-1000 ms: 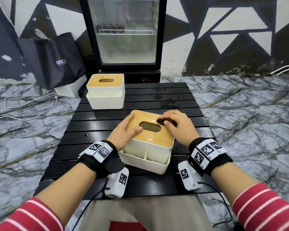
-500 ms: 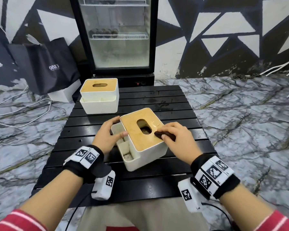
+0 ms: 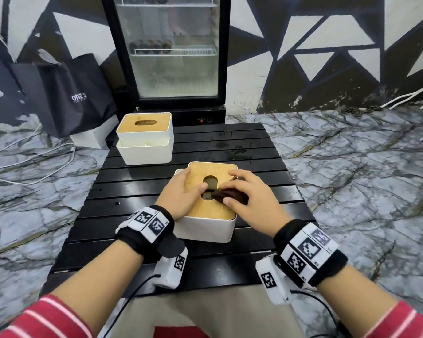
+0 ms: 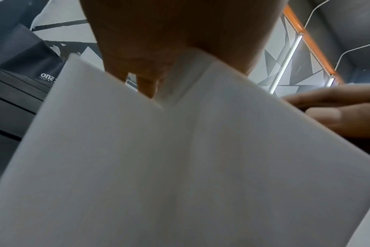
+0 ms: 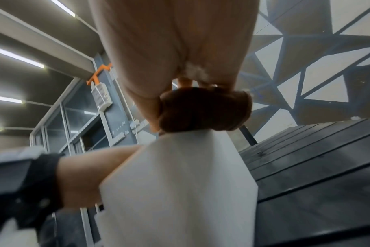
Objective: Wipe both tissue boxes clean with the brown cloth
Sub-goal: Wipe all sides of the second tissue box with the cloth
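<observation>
While the black slatted table (image 3: pixel 266 152) carries both boxes, only the one near its front edge is being worked on. The far tissue box (image 3: pixel 145 147) stands at the table's back left corner, upright, well apart from the hands, its wooden lid bare; whether it has been wiped cannot be read from here. The near tissue box (image 3: pixel 206 226) sits toward the middle of the front half, its short white wall facing the person and its wooden lid (image 3: pixel 205 211) up, a position that seems chosen so both hands can reach over the top.

The left hand (image 3: pixel 181 196) lies across the lid's left side, palm down, with the thumb at the rim of the oval slot and the fingers reaching the far left corner; in the left wrist view the fingers drape over the white wall (image 4: pixel 180 158). I judge it is there as a brace, so the light box does not slide under the rubbing.

The right hand (image 3: pixel 250 193) clasps the brown cloth (image 3: pixel 230 196), bunched into a small wad between thumb and curled fingers, and presses it on the lid just right of the slot. Bunching likely gives a firm pad. The lid's wiping looks underway; the walls probably remain.
</observation>
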